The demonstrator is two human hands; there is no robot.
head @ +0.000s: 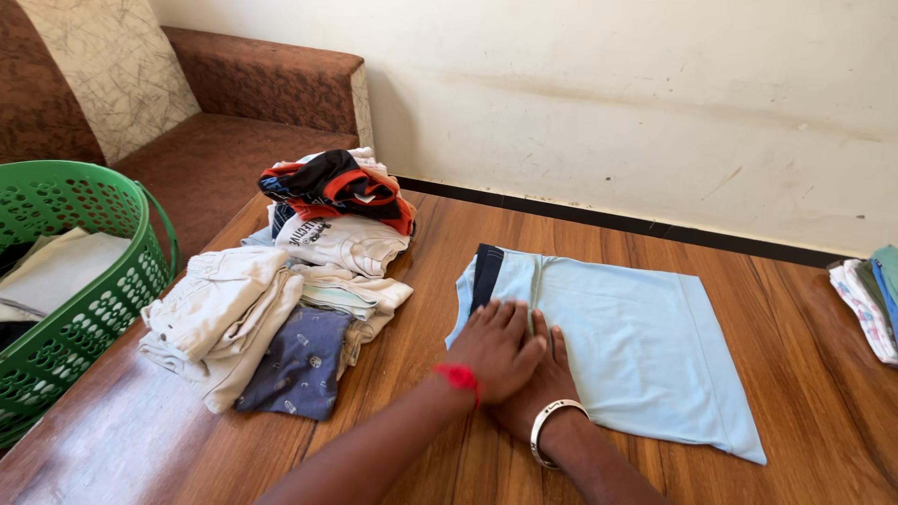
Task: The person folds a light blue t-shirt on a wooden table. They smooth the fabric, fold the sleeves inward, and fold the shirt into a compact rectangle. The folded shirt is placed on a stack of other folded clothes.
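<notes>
A light blue shirt (636, 346), folded into a rough rectangle with a dark blue collar band at its far left, lies flat on the wooden table (449, 234). My left hand (496, 348), with a red thread on its wrist, presses flat on the shirt's near left edge. It lies partly over my right hand (547, 379), which wears a silver bangle and also rests flat on the shirt. Neither hand grips anything.
A heap of unfolded clothes (299, 290) sits on the table's left part. A green plastic basket (103, 299) with cloth inside stands at the left edge. A brown sofa (224, 140) is behind it. More folded cloth (870, 299) lies at the far right.
</notes>
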